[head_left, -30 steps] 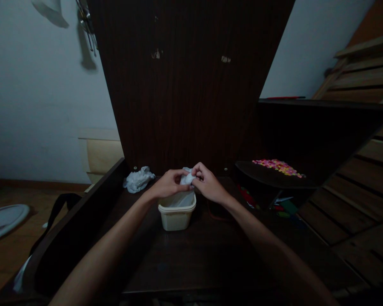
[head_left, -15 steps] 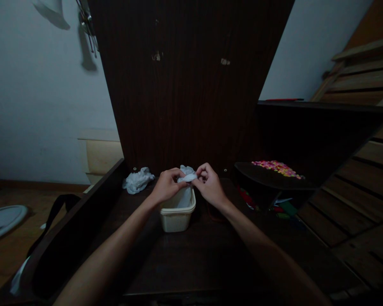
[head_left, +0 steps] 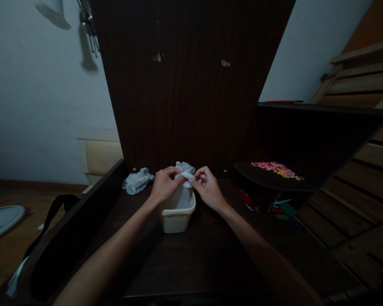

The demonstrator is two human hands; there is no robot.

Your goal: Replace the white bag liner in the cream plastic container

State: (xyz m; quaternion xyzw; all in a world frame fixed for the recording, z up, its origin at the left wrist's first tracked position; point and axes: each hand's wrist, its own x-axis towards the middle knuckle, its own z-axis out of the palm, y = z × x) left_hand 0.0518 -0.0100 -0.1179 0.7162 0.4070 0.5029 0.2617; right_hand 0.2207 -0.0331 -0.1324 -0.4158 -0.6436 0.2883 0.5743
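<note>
My left hand [head_left: 166, 183] and my right hand [head_left: 207, 187] pinch a white plastic bag [head_left: 187, 174] between them, just above the far rim of a cream plastic container [head_left: 178, 221]. The bag's gathered part is stretched between my fingertips, and more of it bunches up behind them. Some whitish material, perhaps part of the bag, hangs down inside the container. The container stands upright on the dark wooden desk [head_left: 175, 267]. A second crumpled white plastic bag [head_left: 138, 181] lies to the left of my left hand, apart from it.
A tall dark panel [head_left: 191, 93] rises behind the desk. On the right, a low shelf carries a pile of small pink and yellow pieces [head_left: 277, 169], with green and red items beneath. A raised side board [head_left: 79, 221] edges the left. Wooden slats [head_left: 367, 170] stand far right.
Both hands keep their pinch on the bag. The gathered part between them has shifted slightly up and left, and more bag shows below my fingers. The container stays put.
</note>
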